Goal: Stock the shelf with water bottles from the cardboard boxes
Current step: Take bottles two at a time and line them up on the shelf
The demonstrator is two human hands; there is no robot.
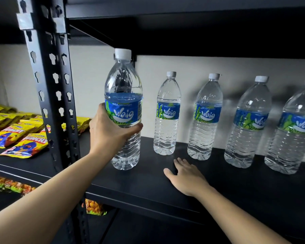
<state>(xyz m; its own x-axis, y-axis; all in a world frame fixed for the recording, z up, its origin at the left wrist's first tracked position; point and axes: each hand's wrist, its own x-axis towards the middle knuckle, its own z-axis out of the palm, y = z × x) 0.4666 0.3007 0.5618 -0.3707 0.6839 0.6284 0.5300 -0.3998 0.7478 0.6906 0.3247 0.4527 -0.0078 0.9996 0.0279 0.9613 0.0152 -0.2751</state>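
A person's left hand (107, 131) grips a full, capped water bottle (123, 81) around its middle, thumb and fingers wrapped just under the blue label, with the forearm reaching up from lower left. The bottle is upright near the left end of a black shelf (148, 182); whether its base touches the board cannot be told. It looks heavy with water, and its thin ribbed plastic is smooth and likely to give when squeezed, so the waist seems the surest hold. The right hand (185, 176) lies flat and empty on the shelf, fingers straight. A row of matching bottles (166, 113) lines the back wall to the right.
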